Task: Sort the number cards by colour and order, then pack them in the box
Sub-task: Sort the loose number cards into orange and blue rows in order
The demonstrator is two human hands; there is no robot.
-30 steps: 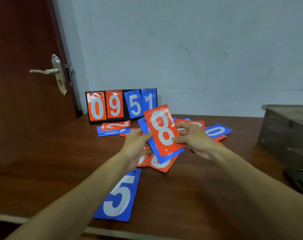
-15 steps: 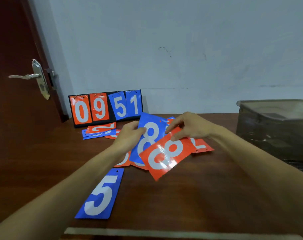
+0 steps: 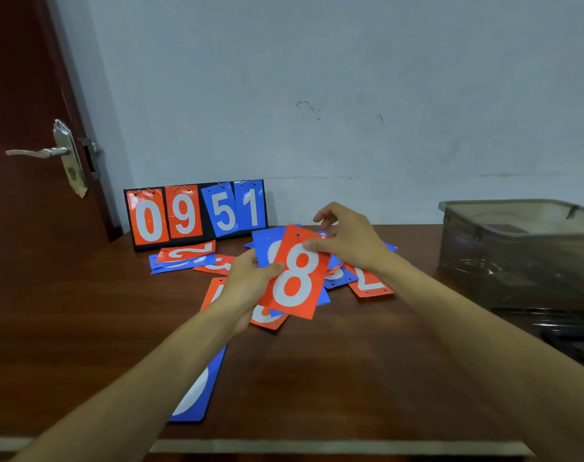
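Observation:
A red 8 card [image 3: 295,278] stands upright above the table, in front of a blue 8 card [image 3: 267,245]. My left hand [image 3: 247,285] grips both cards at their left edge, thumb on the red card. My right hand [image 3: 347,241] pinches the red card's upper right corner. Under them lies a loose pile of red and blue number cards [image 3: 354,278]. A blue 5 card [image 3: 197,391] lies near the front edge, partly under my left forearm. The clear plastic box [image 3: 517,248] stands at the right.
A black scoreboard stand [image 3: 195,215] showing 0 9 5 1 leans at the wall. A red and a blue card [image 3: 184,258] lie before it. A brown door with a metal handle [image 3: 37,151] is at the left. A dark object [image 3: 570,338] lies beside the box.
The red 8 card has swung from tilted and low at the right to upright in front of the blue 8. My left thumb now clamps both cards together.

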